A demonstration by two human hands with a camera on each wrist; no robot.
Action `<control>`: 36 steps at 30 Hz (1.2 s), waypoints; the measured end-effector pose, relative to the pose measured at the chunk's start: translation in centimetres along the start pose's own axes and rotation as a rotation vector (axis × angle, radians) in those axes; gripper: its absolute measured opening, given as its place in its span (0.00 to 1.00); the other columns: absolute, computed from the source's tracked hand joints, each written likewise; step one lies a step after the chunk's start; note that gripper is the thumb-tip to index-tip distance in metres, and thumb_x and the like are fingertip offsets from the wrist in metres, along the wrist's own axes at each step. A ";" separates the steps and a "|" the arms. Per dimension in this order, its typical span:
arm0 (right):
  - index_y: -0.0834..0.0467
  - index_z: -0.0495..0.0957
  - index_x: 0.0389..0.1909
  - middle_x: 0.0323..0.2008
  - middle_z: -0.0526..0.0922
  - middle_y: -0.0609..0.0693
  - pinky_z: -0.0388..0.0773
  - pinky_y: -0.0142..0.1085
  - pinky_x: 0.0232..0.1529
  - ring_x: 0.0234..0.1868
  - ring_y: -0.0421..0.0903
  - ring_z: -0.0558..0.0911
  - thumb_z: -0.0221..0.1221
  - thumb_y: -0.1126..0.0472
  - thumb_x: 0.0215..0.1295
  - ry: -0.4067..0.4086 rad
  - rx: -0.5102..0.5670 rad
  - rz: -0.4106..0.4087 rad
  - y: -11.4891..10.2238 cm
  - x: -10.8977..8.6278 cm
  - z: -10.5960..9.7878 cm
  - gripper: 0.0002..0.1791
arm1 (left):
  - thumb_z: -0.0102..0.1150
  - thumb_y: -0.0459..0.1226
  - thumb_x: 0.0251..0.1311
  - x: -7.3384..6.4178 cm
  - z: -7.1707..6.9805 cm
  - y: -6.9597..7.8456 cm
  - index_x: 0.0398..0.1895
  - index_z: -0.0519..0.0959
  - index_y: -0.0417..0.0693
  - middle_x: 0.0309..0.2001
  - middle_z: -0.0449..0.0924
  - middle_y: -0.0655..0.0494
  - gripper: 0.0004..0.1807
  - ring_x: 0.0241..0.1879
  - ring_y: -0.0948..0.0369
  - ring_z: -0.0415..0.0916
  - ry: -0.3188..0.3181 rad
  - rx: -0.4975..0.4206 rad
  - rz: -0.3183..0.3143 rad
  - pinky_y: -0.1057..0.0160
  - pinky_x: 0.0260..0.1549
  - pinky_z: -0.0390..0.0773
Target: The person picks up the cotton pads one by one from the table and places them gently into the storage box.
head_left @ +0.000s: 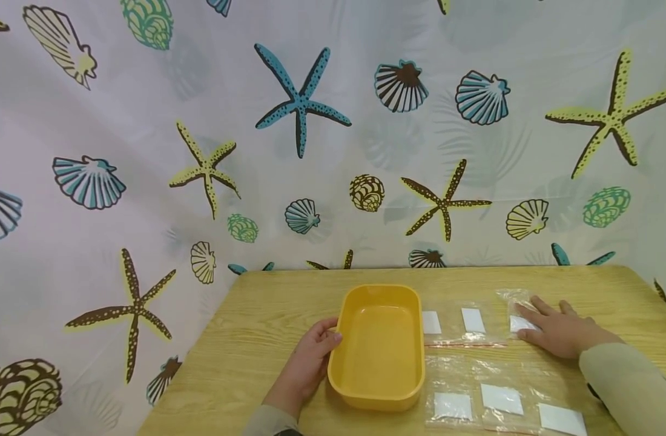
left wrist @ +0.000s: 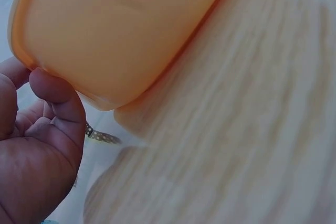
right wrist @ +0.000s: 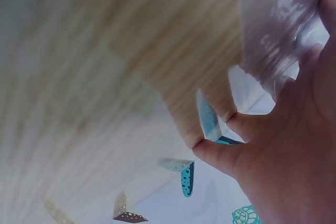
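A yellow plastic tub [head_left: 378, 399] stands on the wooden table, tilted or flat I cannot tell. My left hand [head_left: 313, 357] pinches its left rim, thumb on the near face; the left wrist view shows the thumb and fingers [left wrist: 58, 95] at the tub's edge. At the far right, my right hand [head_left: 556, 330] rests with spread fingers on a clear plastic bag [head_left: 511, 295] that has a white piece inside. The right wrist view shows that bag [right wrist: 273, 24] partly under the fingers. What lies beneath the palm is hidden.
Right of the tub, clear zip bags with white rectangular pieces lie in two rows: a far one [head_left: 473, 320] and several near ones, including one [head_left: 502, 399] at the front. A patterned curtain [head_left: 333, 236] hangs behind the table [head_left: 246, 339].
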State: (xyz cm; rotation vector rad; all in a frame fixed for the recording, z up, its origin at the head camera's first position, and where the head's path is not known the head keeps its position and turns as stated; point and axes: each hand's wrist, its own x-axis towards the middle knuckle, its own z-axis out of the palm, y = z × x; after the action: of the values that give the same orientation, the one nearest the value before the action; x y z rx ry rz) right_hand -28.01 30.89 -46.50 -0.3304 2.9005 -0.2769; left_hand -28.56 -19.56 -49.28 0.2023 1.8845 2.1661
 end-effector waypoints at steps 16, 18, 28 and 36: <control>0.63 0.60 0.76 0.74 0.60 0.67 0.61 0.78 0.51 0.63 0.86 0.58 0.44 0.41 0.79 0.074 -0.065 -0.053 0.9 0.4 0.6 0.37 | 0.57 0.37 0.73 -0.2 -0.1 0.4 0.71 0.61 0.35 0.45 0.75 0.48 0.30 0.43 0.58 0.78 0.006 0.005 0.000 0.62 0.42 0.82; 0.64 0.63 0.74 0.72 0.63 0.67 0.63 0.75 0.53 0.62 0.84 0.62 0.47 0.45 0.79 0.116 -0.089 -0.087 1.0 0.4 0.9 0.33 | 0.57 0.37 0.73 -0.3 0.0 0.3 0.71 0.61 0.35 0.45 0.75 0.48 0.29 0.42 0.59 0.78 0.002 0.003 -0.001 0.62 0.42 0.82; 0.65 0.78 0.61 0.60 0.79 0.62 0.81 0.58 0.44 0.48 0.64 0.83 0.59 0.59 0.72 0.250 -0.399 -0.207 0.7 0.0 0.9 0.21 | 0.57 0.40 0.74 -0.3 0.1 0.2 0.72 0.62 0.38 0.47 0.76 0.46 0.29 0.43 0.57 0.80 -0.023 0.004 -0.018 0.60 0.42 0.83; 0.63 0.80 0.58 0.58 0.81 0.59 0.77 0.59 0.52 0.54 0.64 0.80 0.58 0.65 0.71 0.305 -0.432 -0.211 0.0 -0.3 0.1 0.17 | 0.57 0.40 0.74 -0.2 -0.1 0.4 0.72 0.62 0.37 0.46 0.75 0.46 0.29 0.43 0.57 0.79 -0.020 0.021 -0.008 0.60 0.43 0.83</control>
State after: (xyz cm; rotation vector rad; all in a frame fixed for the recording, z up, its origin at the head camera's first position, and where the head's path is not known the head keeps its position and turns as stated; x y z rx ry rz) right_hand -27.69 30.99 -46.54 -0.7237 3.2103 0.3040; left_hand -28.39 -19.74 -48.89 0.2202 1.8948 2.1318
